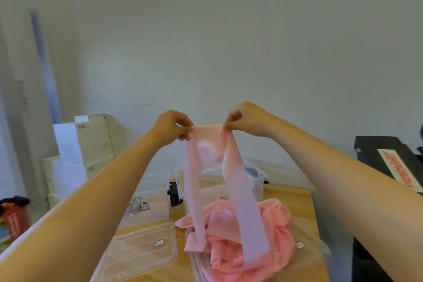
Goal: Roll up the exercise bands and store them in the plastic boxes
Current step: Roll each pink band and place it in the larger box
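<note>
A pink exercise band (238, 192) is lifted high above the wooden table (288, 194). My left hand (170, 127) pinches its top edge at the left corner, and my right hand (243, 119) pinches the right corner. The band hangs in two strips down to a crumpled pile of pink bands (231, 249) lying on a clear plastic lid. Clear plastic boxes stand behind: one (150, 199) at the left, another (256, 178) behind the hanging band.
A clear lid (139, 252) lies flat at the table's front left. Another lid (306, 247) sits right of the pile. Stacked pale boxes (84, 151) stand at the back left. A black case (386, 162) is at the right. A small black object (175, 194) sits between the boxes.
</note>
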`<act>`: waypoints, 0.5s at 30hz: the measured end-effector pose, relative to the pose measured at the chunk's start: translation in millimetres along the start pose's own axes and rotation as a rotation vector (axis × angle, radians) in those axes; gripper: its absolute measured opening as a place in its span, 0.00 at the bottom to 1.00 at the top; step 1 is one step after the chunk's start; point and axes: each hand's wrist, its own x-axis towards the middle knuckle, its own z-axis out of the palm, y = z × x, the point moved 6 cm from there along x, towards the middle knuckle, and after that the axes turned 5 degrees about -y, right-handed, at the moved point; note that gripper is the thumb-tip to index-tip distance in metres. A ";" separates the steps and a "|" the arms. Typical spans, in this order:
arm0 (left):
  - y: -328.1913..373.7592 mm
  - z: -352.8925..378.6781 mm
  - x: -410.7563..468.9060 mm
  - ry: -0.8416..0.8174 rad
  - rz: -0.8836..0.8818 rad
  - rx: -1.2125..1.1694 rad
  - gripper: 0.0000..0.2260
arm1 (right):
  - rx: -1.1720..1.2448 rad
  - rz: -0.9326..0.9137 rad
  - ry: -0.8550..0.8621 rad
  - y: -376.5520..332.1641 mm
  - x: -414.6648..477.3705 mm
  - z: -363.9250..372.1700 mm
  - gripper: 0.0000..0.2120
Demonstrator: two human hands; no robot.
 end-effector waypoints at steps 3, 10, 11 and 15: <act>17.1 -13.5 10.8 0.044 0.025 -0.038 0.06 | 0.001 -0.034 0.044 -19.5 -4.1 -18.4 0.04; 39.8 -13.2 20.1 0.065 0.080 -0.145 0.08 | 0.054 -0.067 0.093 -40.6 -15.7 -25.0 0.07; 32.1 -0.9 15.9 0.007 0.061 -0.137 0.09 | 0.063 -0.052 0.055 -35.9 -18.3 -14.8 0.06; -17.4 62.7 -22.5 -0.170 -0.044 -0.091 0.09 | 0.032 0.061 -0.125 8.1 -32.5 47.1 0.03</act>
